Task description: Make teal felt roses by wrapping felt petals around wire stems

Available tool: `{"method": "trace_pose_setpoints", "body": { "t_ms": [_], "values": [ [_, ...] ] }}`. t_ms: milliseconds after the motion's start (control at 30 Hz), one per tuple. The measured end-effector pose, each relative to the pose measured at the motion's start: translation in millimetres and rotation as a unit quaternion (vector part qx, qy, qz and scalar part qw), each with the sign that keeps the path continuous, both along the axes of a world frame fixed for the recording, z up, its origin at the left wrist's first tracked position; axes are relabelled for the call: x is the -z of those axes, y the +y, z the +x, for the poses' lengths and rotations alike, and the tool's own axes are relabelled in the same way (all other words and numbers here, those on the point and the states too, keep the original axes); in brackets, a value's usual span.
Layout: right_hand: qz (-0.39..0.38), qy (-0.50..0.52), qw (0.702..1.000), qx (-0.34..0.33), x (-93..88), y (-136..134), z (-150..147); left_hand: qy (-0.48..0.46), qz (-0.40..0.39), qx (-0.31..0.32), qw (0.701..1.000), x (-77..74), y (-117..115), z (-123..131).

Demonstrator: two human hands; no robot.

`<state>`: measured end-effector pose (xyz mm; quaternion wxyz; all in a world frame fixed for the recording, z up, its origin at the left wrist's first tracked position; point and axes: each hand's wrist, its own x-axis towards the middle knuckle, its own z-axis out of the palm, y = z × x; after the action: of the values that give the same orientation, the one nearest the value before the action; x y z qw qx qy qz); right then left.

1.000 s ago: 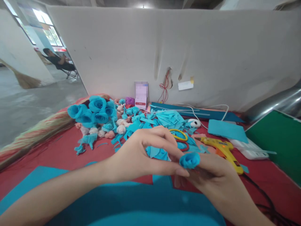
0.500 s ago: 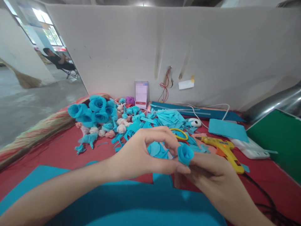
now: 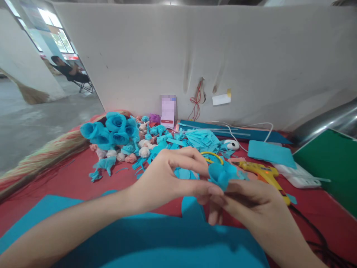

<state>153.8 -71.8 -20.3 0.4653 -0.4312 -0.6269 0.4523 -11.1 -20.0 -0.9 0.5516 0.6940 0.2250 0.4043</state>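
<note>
The left hand [image 3: 164,178] pinches the blue paper rosette [image 3: 221,174] between thumb and fingers. The right hand [image 3: 251,201] appears to grip its base from below, though the contact is partly hidden. The rosette sits raised above the red surface [image 3: 69,178], near the glue gun [image 3: 263,173]. Recommended: pinch the base firmly and press the petals lightly, so the coil neither loosens nor crushes.

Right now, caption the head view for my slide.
Left hand and right hand pinch a blue rolled flower near a glue gun.
</note>
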Motion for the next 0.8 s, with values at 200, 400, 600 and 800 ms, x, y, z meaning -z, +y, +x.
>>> {"method": "trace_pose_setpoints", "body": {
  "t_ms": [200,400,600,800],
  "values": [
    [-0.049,-0.015,0.998,0.041,-5.3,-2.9,-2.5,-0.013,-0.042,0.013,0.999,0.3,-1.1,-0.2],
    [-0.051,-0.009,0.998,0.033,-4.5,-4.1,-3.7,-0.014,-0.015,0.006,1.000,1.1,-0.7,0.2],
    [-0.019,0.009,1.000,0.008,2.3,0.0,-2.4,-0.015,0.005,-0.002,1.000,2.2,-1.7,0.7],
    [0.036,0.020,0.999,-0.028,10.4,2.7,1.8,-0.021,0.069,-0.012,0.997,3.1,-2.7,1.5]
  ]
}}
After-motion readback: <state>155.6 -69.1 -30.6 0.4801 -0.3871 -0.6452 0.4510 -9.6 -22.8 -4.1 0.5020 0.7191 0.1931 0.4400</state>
